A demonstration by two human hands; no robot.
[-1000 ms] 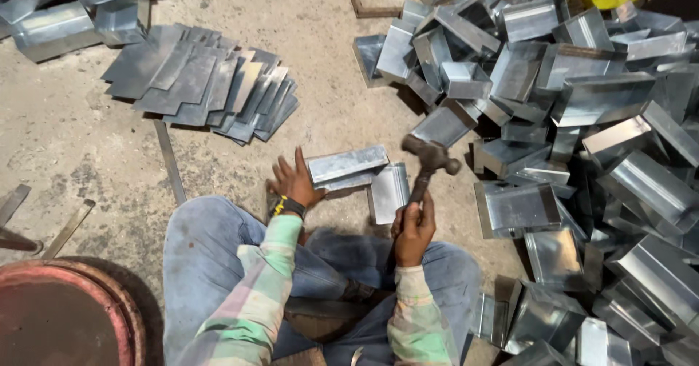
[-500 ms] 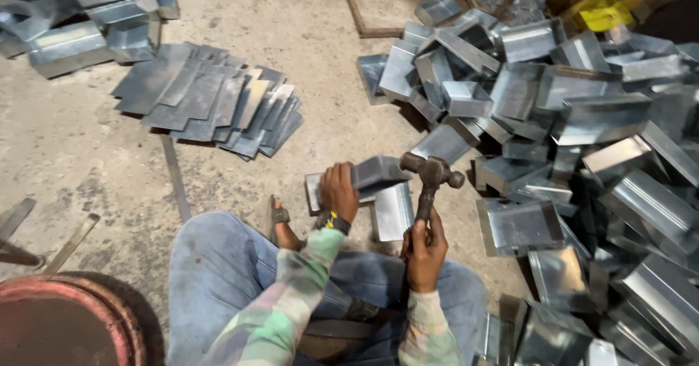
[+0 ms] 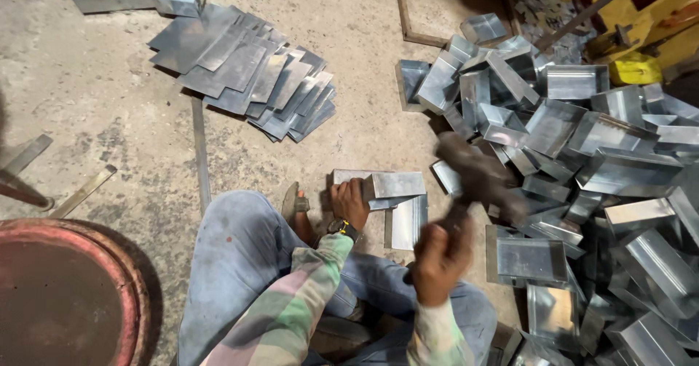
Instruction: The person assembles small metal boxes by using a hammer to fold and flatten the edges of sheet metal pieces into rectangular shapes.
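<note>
My left hand (image 3: pixel 349 201) grips a folded sheet-metal piece (image 3: pixel 389 186) that lies on the concrete floor in front of my knees. A second bent metal piece (image 3: pixel 408 222) stands just to its right. My right hand (image 3: pixel 435 258) is closed around the handle of a hammer (image 3: pixel 475 178). The hammer's head is blurred by motion and hangs above and to the right of the held piece, apart from it.
A big heap of folded metal trays (image 3: pixel 582 148) fills the right side. Flat metal sheets (image 3: pixel 247 71) are fanned out at the upper left. A round rusty red drum (image 3: pixel 65 293) sits at the lower left. Thin metal strips (image 3: pixel 199 151) lie on the floor.
My left hand has moved onto the folded piece and now holds it. The hammer has swung from upright over the piece to a raised, blurred position at the right.
</note>
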